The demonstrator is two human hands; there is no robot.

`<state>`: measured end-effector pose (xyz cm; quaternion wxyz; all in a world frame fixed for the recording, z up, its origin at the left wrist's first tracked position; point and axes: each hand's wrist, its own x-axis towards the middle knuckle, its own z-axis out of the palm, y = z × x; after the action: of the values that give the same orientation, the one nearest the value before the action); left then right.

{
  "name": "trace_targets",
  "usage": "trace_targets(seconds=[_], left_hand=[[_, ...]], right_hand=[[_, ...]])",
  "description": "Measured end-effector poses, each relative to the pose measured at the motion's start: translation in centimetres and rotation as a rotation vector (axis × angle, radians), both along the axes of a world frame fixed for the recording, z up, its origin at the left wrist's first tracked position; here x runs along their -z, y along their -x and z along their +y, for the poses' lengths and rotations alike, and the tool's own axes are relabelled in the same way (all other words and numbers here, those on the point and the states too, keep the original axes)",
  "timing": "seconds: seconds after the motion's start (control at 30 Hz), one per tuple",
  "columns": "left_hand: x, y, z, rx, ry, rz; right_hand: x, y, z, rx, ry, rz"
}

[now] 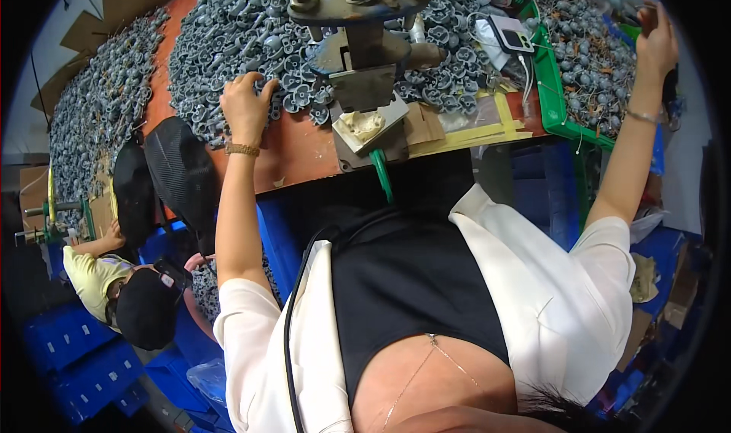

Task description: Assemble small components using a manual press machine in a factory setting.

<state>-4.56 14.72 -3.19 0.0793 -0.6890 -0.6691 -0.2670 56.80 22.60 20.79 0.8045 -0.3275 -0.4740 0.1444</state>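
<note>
My left hand [245,107] rests at the near edge of a large heap of grey moulded parts [236,33], thumb spread from the fingers and nothing visible in its grasp. Far to the right, my right hand [656,45] is raised beside a green crate [552,90], its fingers curled around something dark that I cannot make out. Between the hands stands a press [365,52]. Its metal block hangs over a base [396,121] on which a cream-coloured, crumpled-looking piece [359,127] lies. A green strip [382,176] hangs from the front of that base.
Small round grey parts [586,68] fill the crate. A phone [510,33] with a white cable lies near it. Another heap [106,90] covers the left side. A co-worker in a black cap [148,307] sits at left, past black mesh chair backs [179,163]. Blue bins [76,334] stand below.
</note>
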Motion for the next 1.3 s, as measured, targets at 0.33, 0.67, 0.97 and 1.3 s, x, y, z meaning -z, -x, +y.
trace_targets(seconds=[0.33,0.67,0.97,1.3], left_hand=[[-0.2,-8.4,-7.3,0.447,0.085,-0.835],[-0.3,-12.6,-7.2,0.514,0.146,-0.467],[0.7,-7.8,-6.6,0.128,-0.175,-0.37],[2.8,-3.5,-3.9,-0.051,-0.05,0.135]], right_hand=[[10.1,17.0,-14.5,-0.661,0.524,-0.476],[13.6,25.4,-18.2,-1.116,0.619,-0.442],[14.8,24.0,-17.6,-1.018,0.629,-0.473],[16.6,27.2,-18.7,-1.013,0.703,-0.477]])
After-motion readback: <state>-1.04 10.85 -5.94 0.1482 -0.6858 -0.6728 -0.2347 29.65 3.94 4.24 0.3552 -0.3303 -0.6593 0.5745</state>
